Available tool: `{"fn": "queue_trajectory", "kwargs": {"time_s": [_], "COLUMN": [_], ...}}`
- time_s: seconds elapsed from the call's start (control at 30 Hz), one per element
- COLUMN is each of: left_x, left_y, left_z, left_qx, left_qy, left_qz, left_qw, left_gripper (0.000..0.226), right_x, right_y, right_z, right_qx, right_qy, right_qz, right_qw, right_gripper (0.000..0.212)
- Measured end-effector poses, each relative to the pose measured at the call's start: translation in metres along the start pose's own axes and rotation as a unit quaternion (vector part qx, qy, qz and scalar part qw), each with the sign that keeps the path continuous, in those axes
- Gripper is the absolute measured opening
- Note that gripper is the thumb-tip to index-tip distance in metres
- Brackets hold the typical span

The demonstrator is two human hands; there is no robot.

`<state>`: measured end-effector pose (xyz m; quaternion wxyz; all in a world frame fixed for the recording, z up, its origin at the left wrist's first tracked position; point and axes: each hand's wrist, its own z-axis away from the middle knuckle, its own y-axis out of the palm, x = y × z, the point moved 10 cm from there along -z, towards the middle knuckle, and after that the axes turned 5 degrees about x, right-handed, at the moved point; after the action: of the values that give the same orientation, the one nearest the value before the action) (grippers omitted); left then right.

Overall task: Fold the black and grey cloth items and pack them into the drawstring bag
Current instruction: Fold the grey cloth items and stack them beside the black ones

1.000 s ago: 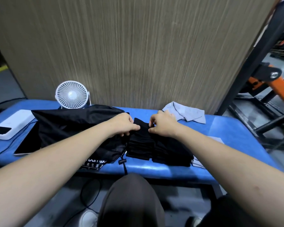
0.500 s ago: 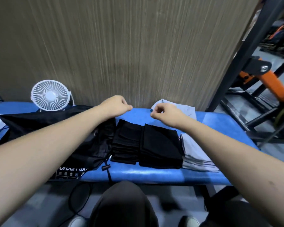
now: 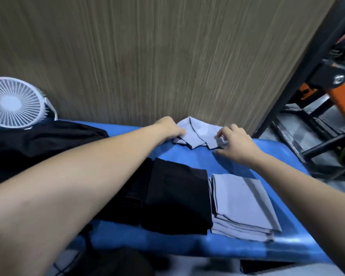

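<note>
A crumpled grey cloth (image 3: 199, 134) with dark edging lies at the back of the blue bench (image 3: 271, 156), by the wall. My left hand (image 3: 167, 128) pinches its left end. My right hand (image 3: 235, 142) pinches its right end. Nearer to me sits a stack of folded black cloths (image 3: 177, 198), with a stack of folded grey cloths (image 3: 241, 204) beside it on the right. The black drawstring bag (image 3: 38, 144) lies spread on the left, partly hidden by my left arm.
A small white fan (image 3: 14, 102) stands at the back left. A wood-grain panel (image 3: 167, 56) rises right behind the bench. Black and orange metal framework (image 3: 331, 100) stands to the right, past the bench end.
Both hands left the folded black stack, rose, and reached back to the crumpled grey cloth, taking hold of its two ends. The view swung to the right.
</note>
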<state>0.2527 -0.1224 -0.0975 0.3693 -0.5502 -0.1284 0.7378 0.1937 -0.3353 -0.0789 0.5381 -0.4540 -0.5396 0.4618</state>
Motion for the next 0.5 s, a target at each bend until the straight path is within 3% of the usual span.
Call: {"fn": "queue_trajectory", "kwargs": {"time_s": [0.13, 0.3, 0.37, 0.5], "left_x": [0.004, -0.006, -0.013, -0.032], "left_y": [0.001, -0.01, -0.015, -0.032], "left_z": [-0.018, -0.014, -0.007, 0.011], "left_qx": [-0.032, -0.066, -0.072, -0.097], "left_qy": [0.008, 0.062, 0.078, 0.105], "left_qz": [0.054, 0.09, 0.11, 0.135], "left_qw": [0.998, 0.992, 0.988, 0.98], "left_gripper": [0.04, 0.03, 0.026, 0.027], "right_x": [0.001, 0.013, 0.011, -0.019], "right_y": [0.008, -0.011, -0.026, -0.063], "right_z": [-0.012, -0.009, -0.002, 0.015], "right_qx": [-0.019, -0.113, -0.153, -0.192], "right_qy": [-0.031, -0.067, -0.05, 0.06], "right_qz": [0.034, 0.105, 0.061, -0.156], "right_qw": [0.999, 0.986, 0.985, 0.967], "right_gripper": [0.043, 0.02, 0.014, 0.022]}}
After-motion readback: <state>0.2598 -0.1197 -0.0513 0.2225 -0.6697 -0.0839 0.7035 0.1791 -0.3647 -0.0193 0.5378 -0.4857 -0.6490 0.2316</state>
